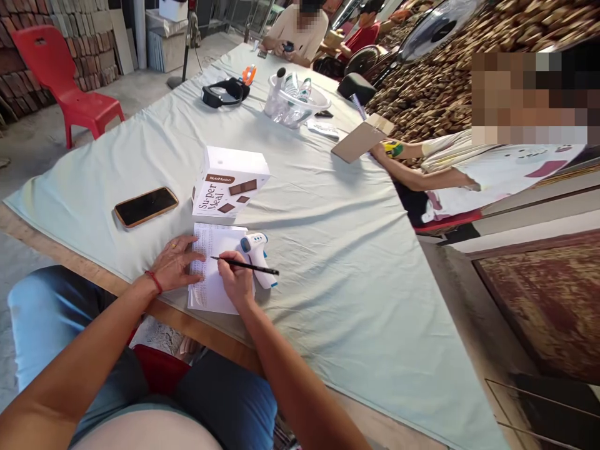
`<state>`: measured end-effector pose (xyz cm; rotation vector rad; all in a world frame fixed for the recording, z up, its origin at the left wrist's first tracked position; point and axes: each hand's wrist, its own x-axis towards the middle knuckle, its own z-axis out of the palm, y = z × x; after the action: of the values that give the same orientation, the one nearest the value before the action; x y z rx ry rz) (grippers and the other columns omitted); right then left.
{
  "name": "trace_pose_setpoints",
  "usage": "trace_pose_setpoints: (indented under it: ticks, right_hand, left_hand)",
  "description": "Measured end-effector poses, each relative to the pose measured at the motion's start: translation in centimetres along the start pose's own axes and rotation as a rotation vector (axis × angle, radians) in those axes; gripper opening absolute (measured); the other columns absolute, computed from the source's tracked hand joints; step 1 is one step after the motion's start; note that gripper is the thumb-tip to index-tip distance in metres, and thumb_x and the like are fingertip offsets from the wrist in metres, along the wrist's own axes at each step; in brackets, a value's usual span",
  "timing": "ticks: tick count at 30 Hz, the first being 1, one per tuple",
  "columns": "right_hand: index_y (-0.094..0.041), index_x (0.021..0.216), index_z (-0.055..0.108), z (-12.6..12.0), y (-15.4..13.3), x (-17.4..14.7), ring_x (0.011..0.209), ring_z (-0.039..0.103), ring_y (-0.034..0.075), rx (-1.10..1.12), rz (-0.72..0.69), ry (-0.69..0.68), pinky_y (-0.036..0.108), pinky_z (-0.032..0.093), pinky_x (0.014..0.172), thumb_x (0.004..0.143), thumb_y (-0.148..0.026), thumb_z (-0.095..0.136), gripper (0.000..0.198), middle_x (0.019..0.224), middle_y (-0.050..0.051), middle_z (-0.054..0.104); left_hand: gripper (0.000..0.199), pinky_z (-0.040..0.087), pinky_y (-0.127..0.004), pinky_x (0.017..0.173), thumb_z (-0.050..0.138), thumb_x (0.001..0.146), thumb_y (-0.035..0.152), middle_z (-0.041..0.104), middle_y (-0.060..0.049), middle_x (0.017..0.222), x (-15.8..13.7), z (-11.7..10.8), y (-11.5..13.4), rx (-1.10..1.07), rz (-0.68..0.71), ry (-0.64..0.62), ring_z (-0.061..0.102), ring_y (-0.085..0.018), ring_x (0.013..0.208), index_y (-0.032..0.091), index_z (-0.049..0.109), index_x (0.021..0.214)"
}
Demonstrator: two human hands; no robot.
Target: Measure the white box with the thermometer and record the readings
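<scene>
My right hand [237, 281] grips a black pencil [253, 267], its tip just over a sheet of paper [220, 297]. Rows of small handwriting run down the left part of the sheet. My left hand [175, 264] rests with fingers spread across the paper's left edge; a red cord is round that wrist. Right beside the pencil hand lies a white and blue infrared thermometer [257, 250], partly over the paper's right side. Behind the paper stands a white box [229, 184] with "Super Meal" printed on it. A smartphone [146, 207] lies face up to the left.
Farther along the cloth-covered table [328, 300] are a black headset-like strap [225, 92], an orange tape dispenser [249, 75] and a clear basket [296, 103] of bottles. At right a person holds a cardboard box [359, 140]. Others sit at the far end; a red chair [70, 81] stands left.
</scene>
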<state>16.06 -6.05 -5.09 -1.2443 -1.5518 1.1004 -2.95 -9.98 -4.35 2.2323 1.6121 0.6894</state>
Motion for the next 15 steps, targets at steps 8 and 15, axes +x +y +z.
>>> trace_pose_setpoints:
  ticks: [8,15]
  right_hand:
    - [-0.025,0.066,0.053,0.07,0.43,-0.98,0.059,0.050,0.017,-0.075,-0.083,0.128,0.032,0.045,0.060,0.072,-0.036,0.055,0.012,0.060,-0.002,0.055]
    - [-0.024,0.066,0.055,0.14,0.15,-1.06,0.059,0.048,0.015,-0.119,-0.115,0.087,0.030,0.045,0.061,0.072,-0.036,0.053,0.013,0.059,-0.003,0.055]
  left_hand:
    - [0.042,0.035,-0.056,0.115,0.080,0.074,0.045,0.048,-0.011,0.144,0.01,0.25,-0.17,-0.056,-0.005,0.016,0.044,-0.036,0.134,0.027,0.073,0.111]
    - [0.040,0.035,-0.057,0.114,0.081,0.073,0.041,0.048,-0.011,0.144,0.01,0.31,-0.06,-0.085,-0.013,0.012,0.043,-0.037,0.135,0.026,0.073,0.109]
